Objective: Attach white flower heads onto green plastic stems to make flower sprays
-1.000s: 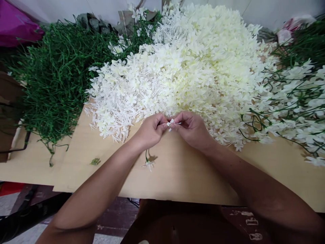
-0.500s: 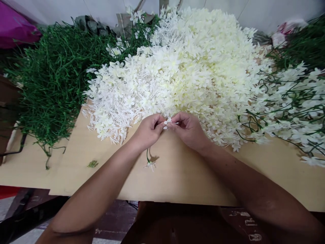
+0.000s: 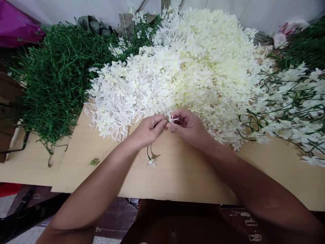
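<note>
My left hand (image 3: pixel 149 131) is closed, thumb against forefinger, on a green artificial flower stem (image 3: pixel 148 152). One branch of the stem hangs below that hand and ends in a white flower head over the board. At the fingertips, a second white artificial flower (image 3: pixel 173 119) points right, its green base by my left thumb. Around this flower my right hand (image 3: pixel 190 128) curls, thumb below and forefinger above. Just beyond both hands lies a big heap of loose white artificial flowers (image 3: pixel 198 67).
Green stems (image 3: pixel 58 74) are piled at the left, beside a magenta bag (image 3: pixel 17 25). Stems with white flowers attached (image 3: pixel 297 105) lie at the right. A small green scrap (image 3: pixel 94 162) rests on the tan board (image 3: pixel 177 179). A pale wall (image 3: pixel 223 8) stands behind.
The flower between my hands has turned from facing me to pointing right, its green base now showing. My right fingers have loosened slightly around it. The hanging branch stays below my left hand.
</note>
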Demonstrator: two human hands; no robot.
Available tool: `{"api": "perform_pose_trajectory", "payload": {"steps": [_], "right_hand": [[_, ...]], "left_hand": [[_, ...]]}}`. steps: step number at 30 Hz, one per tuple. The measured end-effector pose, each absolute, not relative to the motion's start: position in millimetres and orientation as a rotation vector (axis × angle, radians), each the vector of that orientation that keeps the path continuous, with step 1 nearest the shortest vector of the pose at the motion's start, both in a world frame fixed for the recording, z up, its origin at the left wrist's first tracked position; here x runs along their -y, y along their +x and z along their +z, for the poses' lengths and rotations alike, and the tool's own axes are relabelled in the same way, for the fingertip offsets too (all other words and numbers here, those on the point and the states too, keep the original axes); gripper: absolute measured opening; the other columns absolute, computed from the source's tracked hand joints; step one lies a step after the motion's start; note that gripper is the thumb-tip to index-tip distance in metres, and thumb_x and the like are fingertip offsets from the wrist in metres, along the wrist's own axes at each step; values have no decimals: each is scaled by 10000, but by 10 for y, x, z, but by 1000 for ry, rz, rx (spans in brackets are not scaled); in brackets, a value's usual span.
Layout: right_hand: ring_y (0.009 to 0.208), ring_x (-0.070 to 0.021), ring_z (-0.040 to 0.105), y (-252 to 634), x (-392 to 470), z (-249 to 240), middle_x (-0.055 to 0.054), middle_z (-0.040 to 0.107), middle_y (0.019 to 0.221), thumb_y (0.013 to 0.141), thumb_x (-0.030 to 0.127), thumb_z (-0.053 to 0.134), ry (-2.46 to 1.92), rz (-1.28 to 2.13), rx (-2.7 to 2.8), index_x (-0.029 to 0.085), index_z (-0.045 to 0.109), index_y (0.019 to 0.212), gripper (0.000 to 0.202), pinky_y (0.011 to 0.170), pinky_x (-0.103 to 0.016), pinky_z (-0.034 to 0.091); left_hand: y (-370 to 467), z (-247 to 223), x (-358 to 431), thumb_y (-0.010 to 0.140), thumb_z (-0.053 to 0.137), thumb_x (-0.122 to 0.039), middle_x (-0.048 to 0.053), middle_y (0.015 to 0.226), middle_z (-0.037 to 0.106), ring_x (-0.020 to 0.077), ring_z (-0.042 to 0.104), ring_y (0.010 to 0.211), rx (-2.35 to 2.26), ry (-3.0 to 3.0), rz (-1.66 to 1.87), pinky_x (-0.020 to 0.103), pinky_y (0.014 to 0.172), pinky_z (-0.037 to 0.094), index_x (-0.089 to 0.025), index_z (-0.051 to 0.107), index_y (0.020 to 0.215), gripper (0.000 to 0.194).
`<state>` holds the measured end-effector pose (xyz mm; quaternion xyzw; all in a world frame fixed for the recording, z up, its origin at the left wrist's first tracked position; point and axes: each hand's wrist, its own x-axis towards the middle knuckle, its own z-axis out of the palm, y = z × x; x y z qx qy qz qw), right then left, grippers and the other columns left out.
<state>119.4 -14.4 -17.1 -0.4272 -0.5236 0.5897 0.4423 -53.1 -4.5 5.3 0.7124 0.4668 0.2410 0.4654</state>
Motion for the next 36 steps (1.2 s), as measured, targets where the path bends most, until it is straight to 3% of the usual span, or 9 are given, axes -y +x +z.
{"api": "perform_pose_trajectory", "payload": {"steps": [5, 13, 18, 24, 27, 32, 36], "right_hand": [[572, -102, 542, 1213, 126, -171, 27, 590, 607, 723, 496, 743, -1011, 1398, 1344, 195, 569, 718, 348, 584, -273, 476], [589, -110, 569, 1191, 132, -172, 15, 620, 601, 703, 491, 756, -1042, 1344, 1327, 193, 573, 660, 353, 599, -276, 479], [619, -126, 595, 1142, 145, -208, 9, 643, 635, 720, 411, 757, -1060, 1327, 1299, 195, 568, 672, 290, 624, -290, 483], [641, -140, 604, 1075, 168, -226, -1, 644, 640, 729, 368, 756, -1050, 1301, 1335, 195, 563, 662, 268, 638, -295, 483], [634, -128, 597, 1071, 172, -197, 8, 635, 637, 720, 418, 765, -1036, 1317, 1292, 197, 566, 676, 300, 649, -289, 498], [574, -99, 577, 1116, 148, -109, 26, 616, 609, 701, 571, 735, -1010, 1473, 1194, 200, 566, 713, 408, 584, -255, 504], [502, -79, 537, 1134, 141, -72, 49, 585, 556, 641, 573, 777, -1082, 1502, 1181, 198, 546, 703, 445, 492, -224, 465]], "left_hand": [[-539, 57, 53, 876, 443, -274, -12, 648, 508, 117, 471, 638, -1071, 1735, 601, 245, 634, 393, -169, 559, 719, 223], [-498, 38, 55, 872, 464, -331, -29, 547, 389, 129, 447, 611, -1076, 1599, 650, 244, 576, 362, -196, 513, 654, 261], [-497, 20, 48, 852, 512, -443, -37, 540, 347, 118, 366, 559, -1044, 1540, 655, 247, 523, 298, -199, 467, 617, 342], [-494, 8, 42, 832, 541, -471, -45, 535, 342, 95, 283, 512, -1037, 1540, 680, 253, 510, 254, -195, 412, 581, 394], [-471, -18, 40, 840, 536, -472, -41, 548, 374, 100, 334, 528, -1039, 1539, 728, 253, 537, 306, -192, 440, 597, 383], [-428, -79, 59, 910, 462, -402, 28, 712, 607, 144, 561, 713, -1002, 1621, 806, 274, 719, 448, -176, 536, 705, 314], [-446, -81, 76, 926, 442, -366, 32, 703, 629, 152, 580, 709, -1110, 1827, 757, 273, 720, 456, -178, 533, 691, 315]]}}
